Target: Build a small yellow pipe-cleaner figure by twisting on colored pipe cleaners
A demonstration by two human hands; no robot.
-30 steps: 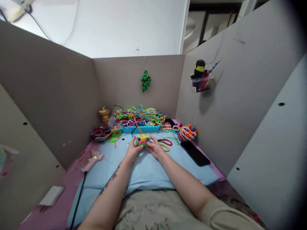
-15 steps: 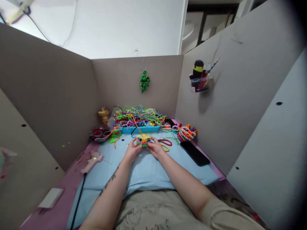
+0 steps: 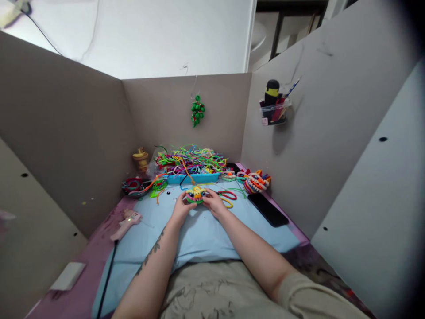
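Between my two hands is a small braided cord figure (image 3: 195,195), yellow, pink and green, with round blue-black eyes and an orange middle. My left hand (image 3: 182,208) grips its left side with thumb and fingers. On the other side my right hand (image 3: 214,203) pinches it the same way. The figure is held just above the blue cloth (image 3: 206,241). Close to my right hand lie scissors (image 3: 228,196) with red and yellow handles. An orange cord (image 3: 187,170) runs from behind the figure toward the pile of cords.
Behind my hands a blue tray (image 3: 194,178) overflows with colourful cords (image 3: 195,157). A black phone (image 3: 268,210) lies at right, near finished braided figures (image 3: 255,181). A pink glue gun (image 3: 126,225) with a cable rests at left. Grey panels (image 3: 186,106) enclose the table.
The whole view has shifted slightly, so everything appears a little further left and up. Both hands keep hold of the braided figure, its tilt nearly the same.
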